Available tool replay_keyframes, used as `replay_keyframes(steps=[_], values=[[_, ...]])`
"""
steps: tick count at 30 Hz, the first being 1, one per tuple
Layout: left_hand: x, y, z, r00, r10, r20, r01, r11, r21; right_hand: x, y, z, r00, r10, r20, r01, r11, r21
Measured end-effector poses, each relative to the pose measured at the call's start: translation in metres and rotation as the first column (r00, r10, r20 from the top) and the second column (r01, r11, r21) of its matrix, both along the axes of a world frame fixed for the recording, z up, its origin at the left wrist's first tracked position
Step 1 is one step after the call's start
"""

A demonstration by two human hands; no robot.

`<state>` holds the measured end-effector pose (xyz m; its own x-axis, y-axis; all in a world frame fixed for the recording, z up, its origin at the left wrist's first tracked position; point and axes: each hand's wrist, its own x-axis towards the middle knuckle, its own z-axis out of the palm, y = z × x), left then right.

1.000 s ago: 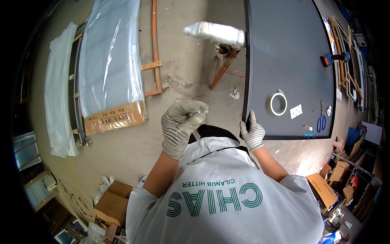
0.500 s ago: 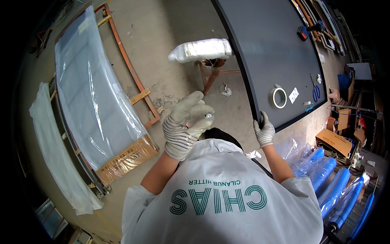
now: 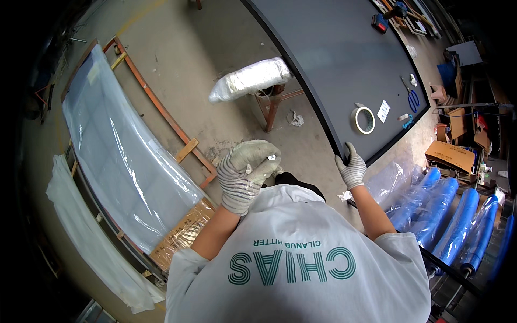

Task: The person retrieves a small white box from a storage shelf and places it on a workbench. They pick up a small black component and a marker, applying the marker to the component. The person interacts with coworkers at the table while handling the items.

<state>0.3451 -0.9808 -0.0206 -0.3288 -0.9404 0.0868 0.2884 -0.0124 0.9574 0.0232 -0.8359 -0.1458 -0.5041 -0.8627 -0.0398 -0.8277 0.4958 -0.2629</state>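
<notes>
A small white bit (image 3: 272, 158) is being pinched in the left hand (image 3: 245, 175), close to the chest. The edge of the dark worktop (image 3: 344, 59) is being grasped by the right hand (image 3: 353, 169). Farther off, a tape roll (image 3: 363, 119) is lying.

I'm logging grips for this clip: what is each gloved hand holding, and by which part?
The right hand grips the dark panel by its near edge. The left hand pinches a small white piece at its fingertips; what it is cannot be told.

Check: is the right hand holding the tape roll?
No. The right hand grips the edge of the dark panel, while the tape roll lies apart on the panel's surface.
</notes>
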Motion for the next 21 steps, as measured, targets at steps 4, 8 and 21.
replay_keyframes(steps=[4,8,21], values=[[-0.002,0.013,-0.018,0.997,0.019,-0.076,-0.008,0.989,0.15,0.0,-0.001,0.002,1.0,0.011,0.028,-0.01,0.999,-0.039],[0.002,0.021,-0.031,0.997,0.037,0.068,-0.052,0.969,0.243,-0.002,0.0,0.0,0.999,-0.005,0.032,0.006,1.0,-0.025],[0.015,0.02,-0.054,0.979,0.087,0.184,-0.121,0.976,0.18,-0.005,-0.003,0.004,0.998,0.035,-0.051,-0.033,0.999,0.023]])
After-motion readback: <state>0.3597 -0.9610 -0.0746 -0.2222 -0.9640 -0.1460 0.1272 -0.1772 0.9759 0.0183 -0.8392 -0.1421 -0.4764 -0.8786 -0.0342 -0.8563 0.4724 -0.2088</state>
